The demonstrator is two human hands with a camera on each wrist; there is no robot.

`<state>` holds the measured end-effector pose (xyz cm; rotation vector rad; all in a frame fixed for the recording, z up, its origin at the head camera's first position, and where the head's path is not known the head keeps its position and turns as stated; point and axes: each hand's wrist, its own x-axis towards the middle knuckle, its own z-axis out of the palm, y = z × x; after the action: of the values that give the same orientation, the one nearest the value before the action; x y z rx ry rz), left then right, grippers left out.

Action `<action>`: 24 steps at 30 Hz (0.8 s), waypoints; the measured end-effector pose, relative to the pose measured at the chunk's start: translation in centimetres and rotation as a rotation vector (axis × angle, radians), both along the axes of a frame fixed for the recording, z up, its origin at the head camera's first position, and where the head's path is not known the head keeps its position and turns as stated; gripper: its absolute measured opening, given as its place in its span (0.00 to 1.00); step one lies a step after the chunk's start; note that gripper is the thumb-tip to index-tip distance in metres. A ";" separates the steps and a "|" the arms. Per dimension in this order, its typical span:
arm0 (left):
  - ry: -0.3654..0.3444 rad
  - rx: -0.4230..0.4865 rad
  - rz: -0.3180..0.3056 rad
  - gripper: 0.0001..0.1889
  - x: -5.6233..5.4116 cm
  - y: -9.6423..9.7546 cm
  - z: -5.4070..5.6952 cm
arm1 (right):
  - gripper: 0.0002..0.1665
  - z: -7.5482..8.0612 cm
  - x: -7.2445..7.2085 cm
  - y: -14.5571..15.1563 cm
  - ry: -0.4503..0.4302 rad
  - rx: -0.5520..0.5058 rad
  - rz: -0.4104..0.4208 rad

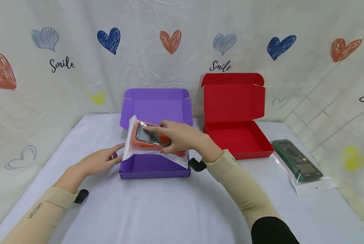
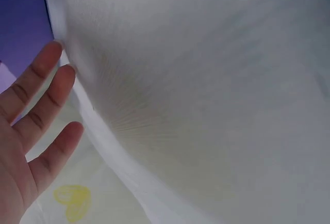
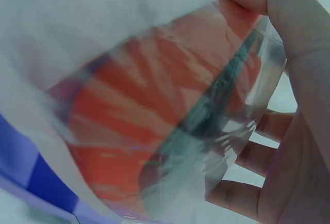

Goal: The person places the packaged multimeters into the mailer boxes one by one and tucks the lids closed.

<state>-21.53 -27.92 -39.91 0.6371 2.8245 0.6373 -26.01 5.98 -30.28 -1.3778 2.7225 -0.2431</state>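
Note:
An orange multimeter [image 1: 142, 146] in a clear plastic bag [image 1: 129, 149] hangs tilted over the open purple box [image 1: 155, 173]. My right hand [image 1: 183, 136] grips it from above, thumb on the near side and fingers across its front. In the right wrist view, the thumb presses the bag over the orange casing [image 3: 111, 126], with fingertips on the opposite side. My left hand [image 1: 97, 162] is at the box's left side, fingers extended toward the box and the bag's corner. The left wrist view shows these fingers [image 2: 49, 102] spread, holding nothing, close to the purple box wall [image 2: 23, 22].
An open red box [image 1: 236, 139] stands right of the purple one, its lid raised. At the table's right edge lies a dark green multimeter [image 1: 296, 159] in a clear bag. A white cloth covers the table [image 1: 157, 210], and a heart-printed curtain [image 1: 194, 51] hangs behind.

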 end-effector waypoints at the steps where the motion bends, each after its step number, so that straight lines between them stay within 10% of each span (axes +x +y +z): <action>1: 0.005 -0.002 -0.002 0.33 0.0 0.0 0.0 | 0.52 -0.2 -0.1 -0.3 -0.012 0.004 0.000; 24: -0.040 -0.022 -0.011 0.36 -0.2 -0.3 0.1 | 0.51 -3.3 -1.7 -2.9 -0.241 0.138 -0.027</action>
<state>-21.68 -28.20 -39.83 0.6290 2.7856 0.6089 -27.70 3.13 -33.54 -1.1928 2.5103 -0.2046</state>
